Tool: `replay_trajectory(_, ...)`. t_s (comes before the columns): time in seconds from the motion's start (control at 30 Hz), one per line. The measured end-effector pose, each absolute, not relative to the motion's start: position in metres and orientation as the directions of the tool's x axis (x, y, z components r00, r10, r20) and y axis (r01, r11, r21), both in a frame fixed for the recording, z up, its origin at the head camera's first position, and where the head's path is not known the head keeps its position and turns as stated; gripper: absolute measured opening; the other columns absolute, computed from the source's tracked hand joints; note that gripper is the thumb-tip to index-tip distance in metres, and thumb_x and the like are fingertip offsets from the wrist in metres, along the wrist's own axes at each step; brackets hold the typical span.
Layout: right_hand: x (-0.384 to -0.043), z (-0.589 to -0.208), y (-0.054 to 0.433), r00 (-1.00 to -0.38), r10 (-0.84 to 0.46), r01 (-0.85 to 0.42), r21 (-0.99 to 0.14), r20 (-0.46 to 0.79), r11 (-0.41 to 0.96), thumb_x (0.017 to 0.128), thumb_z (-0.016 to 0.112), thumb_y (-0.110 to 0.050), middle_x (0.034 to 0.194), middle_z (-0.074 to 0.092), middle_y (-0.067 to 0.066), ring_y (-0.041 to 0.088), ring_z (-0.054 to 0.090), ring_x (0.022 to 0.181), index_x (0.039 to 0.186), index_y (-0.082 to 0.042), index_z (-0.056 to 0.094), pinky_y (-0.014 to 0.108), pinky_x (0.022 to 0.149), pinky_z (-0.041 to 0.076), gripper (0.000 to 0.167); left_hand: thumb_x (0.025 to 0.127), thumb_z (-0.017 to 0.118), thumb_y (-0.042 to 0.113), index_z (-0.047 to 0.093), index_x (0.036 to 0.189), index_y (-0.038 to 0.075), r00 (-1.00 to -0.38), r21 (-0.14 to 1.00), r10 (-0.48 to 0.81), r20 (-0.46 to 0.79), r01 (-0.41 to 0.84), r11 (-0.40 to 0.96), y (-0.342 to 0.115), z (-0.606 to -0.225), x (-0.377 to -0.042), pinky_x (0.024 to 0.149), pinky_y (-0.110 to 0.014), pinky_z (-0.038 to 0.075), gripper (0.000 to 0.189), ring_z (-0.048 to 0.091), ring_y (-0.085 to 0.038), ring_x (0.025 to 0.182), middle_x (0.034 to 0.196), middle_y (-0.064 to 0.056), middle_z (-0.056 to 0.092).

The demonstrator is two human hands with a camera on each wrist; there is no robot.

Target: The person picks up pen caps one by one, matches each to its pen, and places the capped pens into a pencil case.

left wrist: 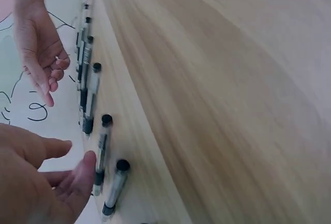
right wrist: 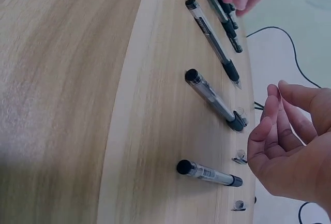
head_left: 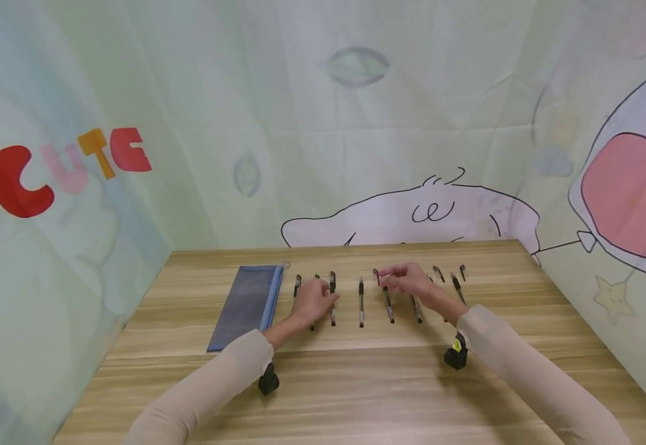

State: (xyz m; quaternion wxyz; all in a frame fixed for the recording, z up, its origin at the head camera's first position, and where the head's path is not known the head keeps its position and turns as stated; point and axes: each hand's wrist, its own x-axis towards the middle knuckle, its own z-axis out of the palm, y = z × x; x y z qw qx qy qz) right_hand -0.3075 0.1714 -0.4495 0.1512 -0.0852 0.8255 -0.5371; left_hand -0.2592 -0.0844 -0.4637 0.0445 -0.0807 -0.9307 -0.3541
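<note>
My left hand (head_left: 313, 301) hovers over the left pens, thumb and fingers apart, holding nothing; its fingers are close to a capped black pen (head_left: 332, 283). Near it lies another capped pen (head_left: 297, 284). In the middle, a clear-barrelled pen (head_left: 361, 304) lies with its tip bare. My right hand (head_left: 408, 281) is loosely bent above the table's far side, beside a small pen cap (head_left: 376, 276). In the right wrist view the thumb and fingertips of this hand (right wrist: 289, 136) come close together, with nothing visible between them. Below it lies a pen (right wrist: 214, 100).
A blue zipped mesh pouch (head_left: 245, 306) lies left of the pens. More pens (head_left: 416, 309) stretch rightward in a row, with loose caps (head_left: 438, 273) behind them. A printed curtain (head_left: 233, 123) hangs beyond the wooden table (head_left: 356, 383).
</note>
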Motion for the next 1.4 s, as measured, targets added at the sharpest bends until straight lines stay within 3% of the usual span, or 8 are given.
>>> replay_trajectory(0.17, -0.305, -0.449, 0.177, -0.940, -0.306, 0.013, -0.911, -0.152, 0.412, 0.101, 0.064, -0.016, 0.104, 0.076, 0.009, 0.023, 0.069, 0.095, 0.129, 0.005, 0.064, 0.030, 0.080, 0.054, 0.035, 0.095, 0.071, 0.010, 0.071, 0.115, -0.010, -0.977, 0.794, 0.180, 0.116, 0.200, 0.575, -0.080, -0.461, -0.258, 0.064, -0.025, 0.062, 0.028, 0.076, -0.023, 0.075, 0.099, -0.021, 0.077)
replay_trajectory(0.27, -0.305, -0.450, 0.180, -0.942, -0.298, 0.019, -0.912, -0.153, 0.410, 0.101, 0.065, -0.016, 0.104, 0.076, 0.006, 0.025, 0.069, 0.098, 0.129, 0.004, 0.064, 0.030, 0.081, 0.054, 0.035, 0.096, 0.069, 0.006, 0.066, 0.122, -0.013, -0.975, 0.857, 0.217, 0.051, 0.154, 0.491, -0.075, -0.459, -0.257, 0.071, -0.029, 0.064, 0.032, 0.078, -0.031, 0.086, 0.105, -0.025, 0.075)
replay_trajectory(0.4, -0.305, -0.453, 0.184, -0.946, -0.287, 0.019, -0.910, -0.151, 0.414, 0.101, 0.063, -0.016, 0.108, 0.076, 0.010, 0.029, 0.068, 0.102, 0.129, 0.003, 0.065, 0.031, 0.081, 0.054, 0.034, 0.093, 0.070, 0.002, 0.065, 0.124, -0.013, -0.971, 0.847, 0.238, 0.010, 0.135, 0.514, -0.064, -0.463, -0.260, 0.072, -0.027, 0.064, 0.034, 0.077, -0.029, 0.087, 0.106, -0.024, 0.075)
replay_trajectory(0.63, -0.303, -0.455, 0.189, -0.948, -0.279, 0.029, -0.915, -0.153, 0.403, 0.100, 0.065, -0.015, 0.100, 0.078, 0.001, 0.022, 0.068, 0.096, 0.128, 0.004, 0.065, 0.027, 0.076, 0.053, 0.033, 0.086, 0.081, 0.009, 0.070, 0.077, -0.004, -0.973, 0.789, 0.231, 0.012, 0.151, 0.596, -0.045, -0.474, -0.268, 0.044, -0.014, 0.037, 0.019, 0.059, -0.007, 0.051, 0.066, -0.010, 0.071)
replay_trajectory(1.03, -0.301, -0.455, 0.189, -0.953, -0.250, 0.049, -0.902, -0.170, 0.429, 0.100, 0.066, -0.016, 0.123, 0.072, 0.017, 0.023, 0.069, 0.102, 0.128, 0.001, 0.066, 0.028, 0.081, 0.055, 0.033, 0.082, 0.078, 0.000, 0.069, 0.067, 0.001, -0.984, 0.745, 0.174, -0.023, 0.099, 0.659, -0.031, -0.471, -0.271, 0.043, -0.017, 0.049, 0.017, 0.061, -0.009, 0.045, 0.056, -0.006, 0.066)
replay_trajectory(1.13, -0.302, -0.456, 0.189, -0.955, -0.242, 0.055, -0.902, -0.173, 0.429, 0.100, 0.066, -0.016, 0.117, 0.074, 0.014, 0.021, 0.067, 0.097, 0.127, 0.001, 0.066, 0.026, 0.077, 0.053, 0.032, 0.083, 0.078, -0.001, 0.074, 0.079, -0.004, -0.985, 0.755, 0.167, -0.043, 0.077, 0.651, -0.032, -0.470, -0.272, 0.047, -0.019, 0.055, 0.006, 0.066, -0.012, 0.049, 0.065, -0.012, 0.073)
replay_trajectory(1.27, -0.303, -0.457, 0.189, -0.955, -0.241, 0.058, -0.902, -0.175, 0.428, 0.100, 0.066, -0.015, 0.108, 0.076, 0.006, 0.018, 0.065, 0.092, 0.127, 0.001, 0.067, 0.025, 0.073, 0.052, 0.032, 0.084, 0.078, 0.002, 0.073, 0.109, -0.010, -0.989, 0.793, 0.129, -0.078, 0.017, 0.609, -0.034, -0.469, -0.273, 0.055, -0.022, 0.060, 0.028, 0.072, -0.016, 0.058, 0.093, -0.024, 0.077)
replay_trajectory(1.4, -0.303, -0.458, 0.187, -0.953, -0.251, 0.052, -0.906, -0.171, 0.421, 0.101, 0.064, -0.015, 0.106, 0.077, 0.007, 0.017, 0.065, 0.090, 0.127, 0.002, 0.066, 0.025, 0.072, 0.051, 0.031, 0.086, 0.077, 0.006, 0.071, 0.118, -0.008, -0.987, 0.840, 0.088, -0.134, -0.066, 0.539, -0.039, -0.468, -0.270, 0.058, -0.024, 0.062, 0.035, 0.074, -0.017, 0.064, 0.104, -0.024, 0.076)
